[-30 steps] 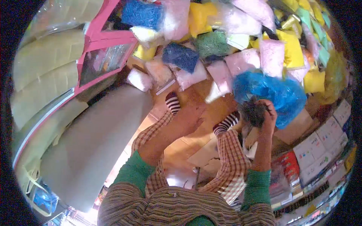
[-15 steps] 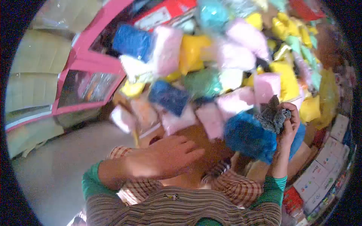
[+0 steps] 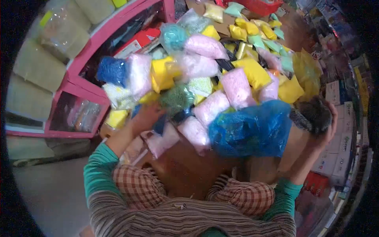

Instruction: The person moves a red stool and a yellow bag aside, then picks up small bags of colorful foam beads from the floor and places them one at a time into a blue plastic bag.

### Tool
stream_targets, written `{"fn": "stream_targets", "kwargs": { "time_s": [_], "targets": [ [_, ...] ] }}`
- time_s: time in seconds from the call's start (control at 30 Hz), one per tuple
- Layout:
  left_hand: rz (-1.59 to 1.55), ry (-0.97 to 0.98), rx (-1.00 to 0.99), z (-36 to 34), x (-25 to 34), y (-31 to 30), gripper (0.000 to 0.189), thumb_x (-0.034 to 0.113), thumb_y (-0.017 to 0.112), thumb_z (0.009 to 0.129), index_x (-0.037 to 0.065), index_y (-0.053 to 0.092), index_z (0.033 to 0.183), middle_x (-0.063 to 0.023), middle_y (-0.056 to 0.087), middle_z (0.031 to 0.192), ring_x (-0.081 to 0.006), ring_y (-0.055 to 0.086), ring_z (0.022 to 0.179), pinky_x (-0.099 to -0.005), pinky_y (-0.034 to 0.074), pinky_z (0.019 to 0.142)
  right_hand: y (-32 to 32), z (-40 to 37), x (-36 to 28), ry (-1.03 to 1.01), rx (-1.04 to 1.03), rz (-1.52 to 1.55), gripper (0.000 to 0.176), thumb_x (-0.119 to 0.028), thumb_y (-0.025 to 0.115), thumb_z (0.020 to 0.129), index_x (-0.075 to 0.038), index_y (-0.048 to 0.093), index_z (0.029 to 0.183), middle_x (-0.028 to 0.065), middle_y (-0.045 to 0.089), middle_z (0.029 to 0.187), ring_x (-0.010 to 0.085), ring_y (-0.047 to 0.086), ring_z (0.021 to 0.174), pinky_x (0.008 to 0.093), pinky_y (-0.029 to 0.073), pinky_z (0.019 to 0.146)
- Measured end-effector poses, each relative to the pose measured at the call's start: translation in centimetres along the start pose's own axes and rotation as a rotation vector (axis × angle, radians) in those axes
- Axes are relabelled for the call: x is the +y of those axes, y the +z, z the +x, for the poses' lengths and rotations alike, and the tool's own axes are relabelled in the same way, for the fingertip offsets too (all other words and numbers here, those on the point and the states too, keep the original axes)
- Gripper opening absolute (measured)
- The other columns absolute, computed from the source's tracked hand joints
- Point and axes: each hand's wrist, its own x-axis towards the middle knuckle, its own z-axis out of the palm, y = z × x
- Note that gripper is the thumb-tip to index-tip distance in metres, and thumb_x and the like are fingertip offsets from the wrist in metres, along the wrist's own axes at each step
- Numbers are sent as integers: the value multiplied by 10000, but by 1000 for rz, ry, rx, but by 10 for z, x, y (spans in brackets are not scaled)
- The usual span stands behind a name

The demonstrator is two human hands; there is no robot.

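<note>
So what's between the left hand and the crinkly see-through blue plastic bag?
Between the left hand and blue bag, the head view shows a puffy pale-pink plastic packet and a bit of dark blue packet.

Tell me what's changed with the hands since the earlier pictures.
The left hand has gone forward, near the green bag; blur hides any grip. The right hand has moved rightward, beyond the big blue bag, still holding the grey bundle. Pink bags still lie piled.
</note>
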Motion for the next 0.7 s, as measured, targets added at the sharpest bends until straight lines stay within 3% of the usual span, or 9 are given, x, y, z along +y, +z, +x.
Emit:
{"fn": "stream_targets", "kwargs": {
  "time_s": [0.13,0.2,0.27,0.33,0.4,0.47,0.53,0.6,0.7],
  "targets": [
    [236,-107,-72,-22,-14,27,643,110,585,667,161,350,1263,-191,416,1177,-337,433,1068,-404,371,878,2,-2,-5,-2,-21,242,566,-340,509,737,61,419,1127,198,464,1130,310,497,1019,419,405,881],
    [-99,-326,-387,-15,-16,30,730,151,636,641,179,307,1293,-193,413,1200,-319,418,1103,-383,358,893,14,3,-3,72,-53,302,507,-303,511,729,57,455,1082,206,457,1138,311,478,1041,407,387,899],
    [-71,-305,-336,-9,-21,2,738,189,648,654,136,288,1296,-167,436,1196,-279,430,1106,-367,366,891,23,8,3,26,-226,242,461,-252,527,711,52,470,1053,207,459,1136,304,470,1045,400,365,911],
    [-1185,-461,171,3,-31,-24,645,224,627,714,77,321,1262,-129,471,1164,-249,462,1074,-361,382,886,45,18,-2,-21,-232,288,405,-204,545,679,38,499,1000,202,477,1110,285,469,1033,389,347,916],
    [-1992,-450,322,32,-23,-73,506,271,566,786,49,384,1202,-111,496,1136,-246,508,1016,-362,398,882,81,27,-18,-231,-367,202,373,-202,559,670,14,519,972,181,504,1076,268,479,1009,380,348,907],
    [-2381,-376,204,60,-20,-104,436,290,533,813,55,428,1165,-121,515,1117,-244,537,974,-352,403,887,129,24,-34,-217,-508,237,351,-233,568,673,-7,537,940,161,522,1056,252,478,1004,370,347,901],
    [-2517,-260,226,87,5,-143,412,291,505,829,54,440,1160,-136,531,1092,-235,554,947,-365,416,872,177,14,-20,-452,-721,164,355,-238,590,671,-29,553,956,134,518,1081,284,464,1014,391,354,873],
    [-2493,37,474,120,22,-122,424,303,511,825,50,446,1158,-150,529,1094,-247,547,965,-391,433,852,222,-13,2,-695,-620,-216,475,-254,638,653,-40,510,1058,137,400,1223,351,347,1127,484,314,891],
    [-2454,-47,386,125,39,-127,429,308,502,829,41,444,1159,-151,527,1097,-254,545,966,-397,435,850,229,-12,23,-647,-581,-371,535,-294,627,676,-57,465,1128,148,354,1266,394,329,1137,510,289,899]
  ]
}}
